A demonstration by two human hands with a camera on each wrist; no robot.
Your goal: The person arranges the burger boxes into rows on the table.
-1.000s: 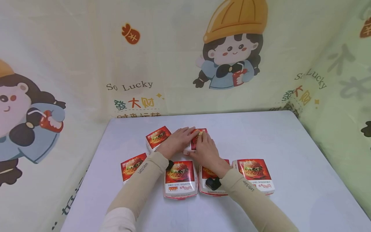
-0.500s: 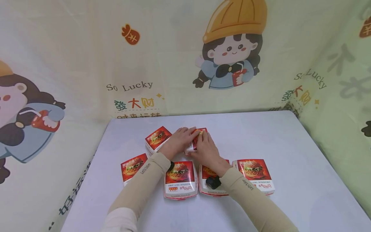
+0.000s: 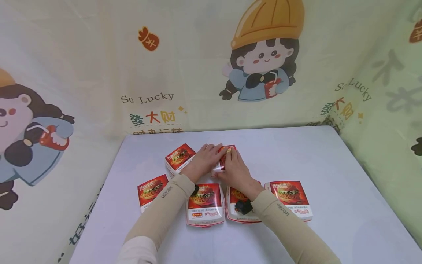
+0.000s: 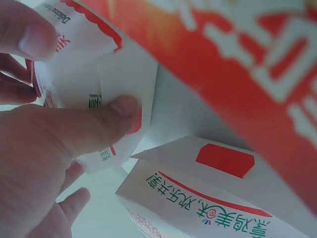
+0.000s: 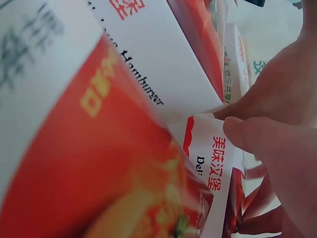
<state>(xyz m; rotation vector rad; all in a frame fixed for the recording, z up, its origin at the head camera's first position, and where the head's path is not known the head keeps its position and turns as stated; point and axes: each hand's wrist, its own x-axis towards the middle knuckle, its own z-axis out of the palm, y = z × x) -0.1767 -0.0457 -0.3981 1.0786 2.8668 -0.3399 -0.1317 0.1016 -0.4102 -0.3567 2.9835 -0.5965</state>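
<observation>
Burger box [image 3: 225, 158], the red and white one in the back row, sits between your two hands on the white table [image 3: 329, 176], a little left of the table's middle. Your left hand [image 3: 202, 161] grips its left side and your right hand [image 3: 236, 171] grips its right side, so most of the box is covered from the head view. In the left wrist view your thumb [image 4: 89, 126] presses against a white side flap [image 4: 119, 84] of the box, with your other fingers curled round the far edge. In the right wrist view your fingertips [image 5: 247, 131] pinch a white flap printed with red characters [image 5: 213, 163], just under the box's lid. Whether the lid is fully closed you cannot tell from these views.

Just left of that box, touching your left hand, stands a second burger box [image 3: 179, 157]. In the front row lie four more: one at the far left [image 3: 151, 190], partly under your left sleeve [image 3: 158, 216]; one in the middle [image 3: 204, 203]; one mostly hidden under your right wrist [image 3: 242, 216]; and one at the right [image 3: 291, 200]. Behind the table hangs a pale curtain [image 3: 184, 55] with cartoon figures.
</observation>
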